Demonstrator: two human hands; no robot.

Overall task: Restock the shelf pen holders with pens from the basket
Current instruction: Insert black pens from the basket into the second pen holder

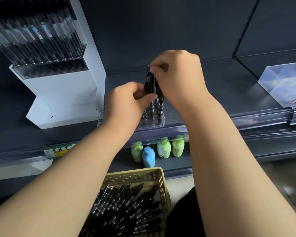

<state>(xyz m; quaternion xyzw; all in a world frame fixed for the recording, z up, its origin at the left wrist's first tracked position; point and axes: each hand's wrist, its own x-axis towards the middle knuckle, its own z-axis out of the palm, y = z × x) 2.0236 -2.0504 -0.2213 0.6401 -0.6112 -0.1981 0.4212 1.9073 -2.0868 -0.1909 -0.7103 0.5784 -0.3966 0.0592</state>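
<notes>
The dark shelf (212, 86) has open room to the right of the hands, as far as a clear plastic box (284, 82) at the far right edge. To the left stands a white display stand (63, 89) filled with rows of dark pens, close beside the clear pen holder (150, 123). A clear price rail (246, 120) runs along the shelf's front edge, and the pen holder sits just behind it.

The pen holder is a see-through block with rows of small round holes in its top. A few black pens (158, 106) with silver bands stand upright in holes on its right side; the holes nearer the front show empty.

Below, on a lower shelf, stand three green bottles (163, 148) and a blue bottle (149, 157). Nearer the camera, a yellow perforated basket (162, 185) holds a heap of black pens (126, 211) lying crosswise.

The left hand (126, 101) is curled over the holder, its thumb and fingers closed on a small bunch of black pens (149, 84) held upright. The right hand (179, 74) is above and right of it, thumb and forefinger pinching the silver top of one pen in that bunch, the other fingers folded.
</notes>
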